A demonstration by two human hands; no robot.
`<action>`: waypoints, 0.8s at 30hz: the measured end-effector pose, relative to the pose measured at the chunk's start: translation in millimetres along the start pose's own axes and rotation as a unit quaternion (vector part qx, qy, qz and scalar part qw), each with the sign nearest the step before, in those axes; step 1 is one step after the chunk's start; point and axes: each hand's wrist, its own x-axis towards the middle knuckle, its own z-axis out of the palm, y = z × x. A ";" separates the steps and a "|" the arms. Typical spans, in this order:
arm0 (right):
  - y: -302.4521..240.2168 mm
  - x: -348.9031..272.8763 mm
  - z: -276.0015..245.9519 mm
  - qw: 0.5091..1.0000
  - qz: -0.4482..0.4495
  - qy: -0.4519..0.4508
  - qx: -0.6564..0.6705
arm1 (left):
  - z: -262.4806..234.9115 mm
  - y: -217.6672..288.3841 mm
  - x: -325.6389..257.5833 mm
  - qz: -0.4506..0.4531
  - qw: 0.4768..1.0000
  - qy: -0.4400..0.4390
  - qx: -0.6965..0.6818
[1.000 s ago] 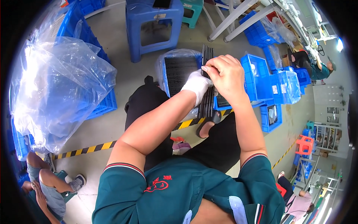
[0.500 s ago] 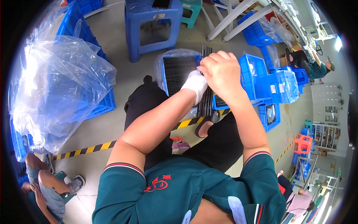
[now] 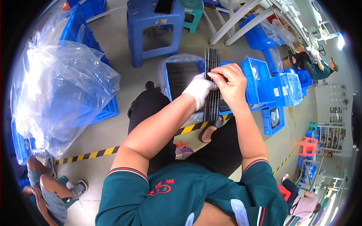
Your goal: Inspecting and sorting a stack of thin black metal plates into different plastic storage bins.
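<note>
Strips of thin black plastic, long and stacked as a bundle [image 3: 212,81], stand upright between my hands, their long axis running near to far. My left hand [image 3: 198,89], in a white glove, closes round the bundle's middle from the left. My bare right hand [image 3: 232,83] pinches the upper part from the right, fingertips on the strips. Just beyond, a blue plastic crate lined with clear film [image 3: 180,73] holds more black strips. A blue plastic stool [image 3: 152,28] stands farther off.

Left hand [image 3: 200,88]: white glove. Held strips [image 3: 212,64]: black, ribbed. Crates [image 3: 260,81]: blue. Stool [image 3: 151,28]: blue. Floor tape [image 3: 94,154]: yellow and black stripes. Shirt [image 3: 177,196]: dark green, red emblem, red-and-white cuff trim. Bag [image 3: 60,94]: clear plastic.
</note>
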 end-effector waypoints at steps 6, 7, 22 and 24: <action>2.7 -0.3 -0.7 0.998 -0.044 0.002 -0.035 | -2.6 -7.6 4.9 -0.012 0.999 -0.008 0.036; 4.8 -0.5 -1.8 0.998 -0.054 -0.003 -0.035 | -1.4 -7.2 4.3 -0.002 0.999 -0.010 0.046; 3.6 7.0 -31.8 0.986 -0.041 0.160 -0.015 | 13.9 -0.8 8.8 -0.115 0.982 0.030 -0.144; 6.8 4.3 -38.7 0.991 -0.019 0.129 0.013 | 10.7 -2.0 6.9 -0.096 0.981 0.010 -0.169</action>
